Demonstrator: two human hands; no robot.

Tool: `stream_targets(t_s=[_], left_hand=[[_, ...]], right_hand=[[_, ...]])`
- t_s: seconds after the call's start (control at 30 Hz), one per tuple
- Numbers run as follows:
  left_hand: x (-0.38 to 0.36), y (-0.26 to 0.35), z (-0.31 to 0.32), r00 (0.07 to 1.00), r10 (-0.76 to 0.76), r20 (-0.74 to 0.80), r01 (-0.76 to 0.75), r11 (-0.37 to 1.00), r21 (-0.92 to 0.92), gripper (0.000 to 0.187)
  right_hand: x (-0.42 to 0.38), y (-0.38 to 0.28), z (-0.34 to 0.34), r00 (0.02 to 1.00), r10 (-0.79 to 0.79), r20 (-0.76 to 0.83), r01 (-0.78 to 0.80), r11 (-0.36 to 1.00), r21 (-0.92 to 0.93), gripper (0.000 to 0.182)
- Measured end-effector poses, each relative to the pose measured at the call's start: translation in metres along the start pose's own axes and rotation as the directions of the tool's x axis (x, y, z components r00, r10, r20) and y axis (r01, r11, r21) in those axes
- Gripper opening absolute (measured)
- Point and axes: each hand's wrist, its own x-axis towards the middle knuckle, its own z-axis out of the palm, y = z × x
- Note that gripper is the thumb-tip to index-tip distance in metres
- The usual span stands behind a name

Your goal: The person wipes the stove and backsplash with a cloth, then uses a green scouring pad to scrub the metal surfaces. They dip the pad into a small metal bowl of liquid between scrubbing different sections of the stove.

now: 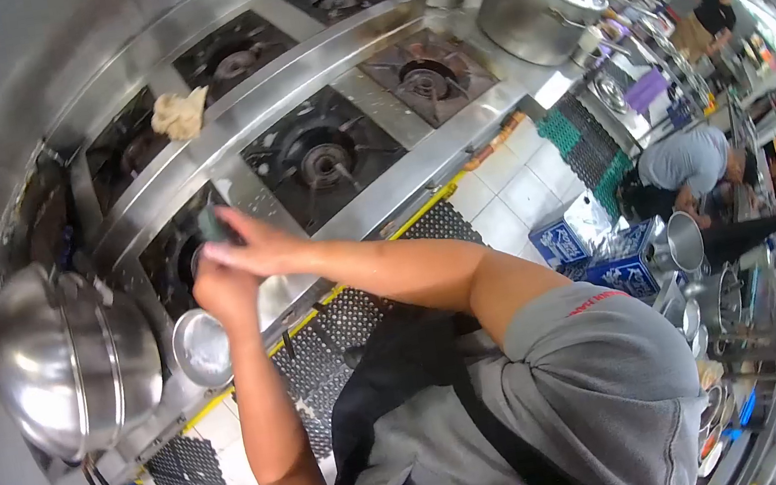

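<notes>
My right hand [260, 245] reaches over the near left burner, its fingers closed round what looks like a dark green scouring pad [217, 225]. Just below and touching it is my left hand [227, 292], curled in, with most of its fingers hidden; what it holds, if anything, I cannot make out. A small metal bowl [203, 350] with something whitish inside sits by my left wrist. Beneath both hands lies the stove's burner grate [173, 265], partly covered by them. Whitish spots mark the stovetop around the neighbouring burner [325, 156].
A big rounded steel pot [74, 360] stands at the left end. A beige cloth [181, 115] lies on the back burners, and a large lidded stockpot [541, 4] is at the far right. Black perforated mats [333, 341] cover the floor. A co-worker [687, 163] bends behind blue boxes [623, 257].
</notes>
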Motion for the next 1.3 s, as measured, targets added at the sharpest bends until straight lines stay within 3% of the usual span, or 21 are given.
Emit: stream_targets(t_s=[0.03,0.1,0.17,0.2,0.27,0.3,0.33,0.37,0.4,0.43,0.5,0.53,0.57,0.6,0.63,0.7,0.73,0.97,1.13,1.2,1.3], left_hand=[[0.007,0.021,0.025,0.984,0.118,0.132,-0.124,0.992,0.038,0.016],[0.020,0.084,0.066,0.876,0.210,0.433,-0.229,0.973,-0.009,0.026],[0.020,0.122,0.118,0.835,0.406,0.372,-0.250,0.882,-0.400,0.046],[0.014,0.136,0.142,0.826,0.399,0.398,-0.188,0.861,-0.473,0.046],[0.001,0.154,0.191,0.807,0.353,0.473,-0.071,0.854,-0.515,0.043],[-0.011,0.160,0.213,0.817,0.301,0.492,-0.041,0.881,-0.471,0.040],[-0.022,0.161,0.235,0.803,0.273,0.530,-0.014,0.898,-0.441,0.039],[-0.034,0.160,0.256,0.787,0.240,0.568,0.014,0.914,-0.405,0.037],[-0.046,0.159,0.273,0.767,0.188,0.614,0.065,0.929,-0.365,0.035],[-0.058,0.157,0.286,0.740,0.135,0.659,0.114,0.940,-0.320,0.033],[-0.082,0.150,0.307,0.719,0.060,0.693,0.184,0.944,-0.273,0.032],[-0.092,0.149,0.311,0.708,-0.008,0.707,0.253,0.936,-0.243,0.030],[-0.100,0.153,0.312,0.705,-0.032,0.709,0.271,0.935,-0.227,0.030],[-0.108,0.156,0.312,0.709,-0.068,0.702,0.294,0.933,-0.207,0.029],[-0.115,0.160,0.313,0.714,-0.103,0.692,0.317,0.929,-0.189,0.028],[-0.127,0.163,0.318,0.721,-0.126,0.682,0.333,0.925,-0.181,0.029],[-0.133,0.162,0.319,0.716,-0.170,0.677,0.332,0.936,-0.116,0.029],[-0.143,0.172,0.316,0.757,-0.322,0.569,0.419,0.907,-0.044,0.027],[-0.163,0.169,0.313,0.750,-0.411,0.519,0.513,0.856,-0.064,0.025],[-0.169,0.171,0.310,0.769,-0.412,0.488,0.505,0.861,-0.068,0.023],[-0.177,0.168,0.305,0.777,-0.433,0.457,0.516,0.854,-0.068,0.024]], right_hand=[[0.002,0.004,-0.029,0.996,0.052,-0.078,-0.051,0.999,0.017,0.081],[-0.007,-0.011,-0.105,0.956,0.209,-0.206,-0.102,0.894,0.437,0.071],[-0.003,0.040,-0.199,0.869,0.356,-0.342,-0.122,0.826,0.550,0.057],[-0.017,0.042,-0.246,0.838,0.372,-0.400,-0.200,0.890,0.409,0.049],[-0.040,0.068,-0.348,0.778,0.465,-0.422,-0.176,0.807,0.564,0.041],[-0.051,0.103,-0.400,0.764,0.538,-0.357,-0.050,0.601,0.798,0.039],[-0.071,0.131,-0.449,0.761,0.306,-0.572,-0.235,0.952,0.197,0.040],[-0.083,0.149,-0.493,0.718,0.278,-0.638,-0.307,0.949,0.068,0.042],[-0.095,0.167,-0.538,0.670,0.248,-0.700,-0.391,0.919,-0.049,0.045],[-0.097,0.181,-0.578,0.508,0.531,-0.679,-0.334,0.847,0.413,0.050],[-0.112,0.187,-0.640,0.526,0.359,-0.771,-0.524,0.851,0.039,0.058],[-0.111,0.194,-0.666,0.527,0.379,-0.760,-0.537,0.842,0.047,0.058],[-0.105,0.200,-0.691,0.621,0.186,-0.762,-0.509,0.834,-0.212,0.060],[-0.097,0.205,-0.706,0.714,-0.008,-0.700,-0.445,0.768,-0.462,0.062],[-0.088,0.212,-0.714,0.730,0.004,-0.683,-0.442,0.766,-0.468,0.062],[-0.071,0.226,-0.722,0.812,0.173,-0.558,-0.584,0.267,-0.767,0.061],[-0.068,0.253,-0.728,0.856,0.241,-0.457,-0.511,0.255,-0.821,0.059],[-0.081,0.271,-0.760,0.829,0.208,-0.519,-0.547,0.489,-0.679,0.054],[-0.079,0.274,-0.777,0.855,0.158,-0.493,-0.510,0.421,-0.750,0.042],[-0.075,0.259,-0.775,0.839,0.129,-0.529,-0.499,0.571,-0.652,0.032],[-0.075,0.249,-0.777,0.868,0.029,-0.495,-0.413,0.595,-0.690,0.030]])
